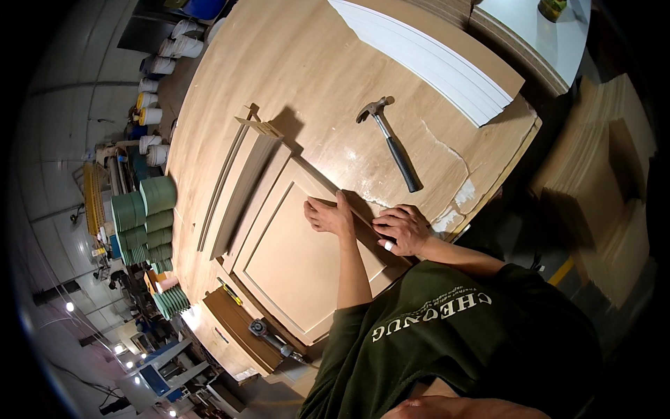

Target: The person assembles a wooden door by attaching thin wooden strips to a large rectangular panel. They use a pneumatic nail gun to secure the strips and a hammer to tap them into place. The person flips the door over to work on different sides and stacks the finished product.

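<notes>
A beige framed cabinet door with a recessed centre lies on the wooden worktable, close to my body. My left hand rests over its long edge, fingers spread on the face and thumb toward the outer side. Beside it, my right hand has curled fingers and thumb about the same edge; a white band circles one digit. What lies under the right fingers is partly hidden. Beyond the hands lies a claw hammer with a black grip, touched by neither hand.
Long beige strips are stacked along the door's far left side. White panels lie at the back right. A power tool and a yellow cutter lie at lower left. Green rolls and buckets stand beyond the table.
</notes>
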The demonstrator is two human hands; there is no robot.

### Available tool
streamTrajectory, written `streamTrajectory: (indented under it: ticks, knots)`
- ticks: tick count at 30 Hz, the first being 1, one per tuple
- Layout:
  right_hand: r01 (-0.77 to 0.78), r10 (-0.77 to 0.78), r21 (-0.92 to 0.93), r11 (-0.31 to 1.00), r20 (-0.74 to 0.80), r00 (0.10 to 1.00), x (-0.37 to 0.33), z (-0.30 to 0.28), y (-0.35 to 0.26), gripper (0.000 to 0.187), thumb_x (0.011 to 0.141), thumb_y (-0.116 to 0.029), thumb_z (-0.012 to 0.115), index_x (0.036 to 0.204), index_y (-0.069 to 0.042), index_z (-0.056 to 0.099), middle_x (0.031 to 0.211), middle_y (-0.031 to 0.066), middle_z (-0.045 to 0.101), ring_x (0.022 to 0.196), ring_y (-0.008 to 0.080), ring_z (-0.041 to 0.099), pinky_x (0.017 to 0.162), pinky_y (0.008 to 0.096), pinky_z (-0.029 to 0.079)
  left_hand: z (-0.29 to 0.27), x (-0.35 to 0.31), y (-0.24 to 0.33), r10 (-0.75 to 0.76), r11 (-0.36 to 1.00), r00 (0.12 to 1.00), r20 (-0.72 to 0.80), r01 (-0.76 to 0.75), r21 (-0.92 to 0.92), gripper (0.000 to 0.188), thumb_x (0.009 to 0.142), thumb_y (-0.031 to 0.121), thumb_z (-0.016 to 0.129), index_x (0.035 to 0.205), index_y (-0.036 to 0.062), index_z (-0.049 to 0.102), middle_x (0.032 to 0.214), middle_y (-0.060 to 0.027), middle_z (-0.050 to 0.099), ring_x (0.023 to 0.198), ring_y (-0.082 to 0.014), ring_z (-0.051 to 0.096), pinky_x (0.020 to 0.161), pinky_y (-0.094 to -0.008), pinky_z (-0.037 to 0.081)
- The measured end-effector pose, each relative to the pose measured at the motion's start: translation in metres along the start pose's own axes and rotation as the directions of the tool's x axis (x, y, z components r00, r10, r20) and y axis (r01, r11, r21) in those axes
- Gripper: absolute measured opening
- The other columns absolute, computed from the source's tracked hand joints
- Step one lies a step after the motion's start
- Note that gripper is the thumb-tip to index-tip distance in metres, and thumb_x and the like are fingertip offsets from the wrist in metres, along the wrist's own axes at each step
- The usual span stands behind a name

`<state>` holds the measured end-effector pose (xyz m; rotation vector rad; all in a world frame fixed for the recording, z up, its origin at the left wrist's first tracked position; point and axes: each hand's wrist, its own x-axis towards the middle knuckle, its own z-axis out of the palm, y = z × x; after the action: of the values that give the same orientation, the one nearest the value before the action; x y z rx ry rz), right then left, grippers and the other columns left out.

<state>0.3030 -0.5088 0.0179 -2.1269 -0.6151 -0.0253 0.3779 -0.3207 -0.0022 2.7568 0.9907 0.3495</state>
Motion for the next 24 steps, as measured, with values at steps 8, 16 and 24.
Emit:
streamTrajectory:
  ticks: [8, 16, 24]
  knots:
    - [-0.024, 0.024, -0.003, 1.0, 0.045, 0.999, 0.003, -0.005, -0.001, 0.034, 0.075, -0.033, 0.07, 0.103, -0.013, 0.069, 0.117, -0.0034, 0.061, 0.119, 0.015, 0.049, 0.105, 0.0394, 0.029, -0.004, 0.049, 0.009, 0.047, 0.999, 0.998, -0.049, -0.049, -0.024, 0.074, 0.069, 0.045, 0.078, 0.124, 0.0006, 0.054, 0.113, -0.0215, 0.049, 0.098, -0.0386, 0.054, 0.083, -0.0464, 0.047]
    - [-0.043, 0.043, 0.006, 0.999, 0.054, 0.998, 0.003, -0.002, 0.001, 0.034, 0.074, -0.032, 0.07, 0.103, -0.014, 0.07, 0.118, -0.0041, 0.061, 0.12, 0.0152, 0.049, 0.105, 0.0394, 0.029, 0.009, 0.06, 0.006, 0.011, 1.0, 0.997, -0.075, -0.012, -0.003, 0.066, 0.065, 0.041, 0.072, 0.112, -0.0012, 0.053, 0.101, -0.0179, 0.051, 0.088, -0.036, 0.057, 0.069, -0.0509, 0.048]
    - [-0.048, 0.048, -0.012, 0.999, 0.05, 0.998, 0.003, -0.001, 0.001, 0.036, 0.074, -0.036, 0.069, 0.105, -0.018, 0.071, 0.118, -0.0047, 0.061, 0.12, 0.0153, 0.05, 0.104, 0.0399, 0.031, 0.009, 0.086, 0.016, -0.041, 0.999, 0.997, -0.065, 0.039, -0.022, 0.048, 0.067, 0.039, 0.073, 0.089, 0.0035, 0.049, 0.092, -0.0148, 0.05, 0.084, -0.0346, 0.055, 0.067, -0.0506, 0.046]
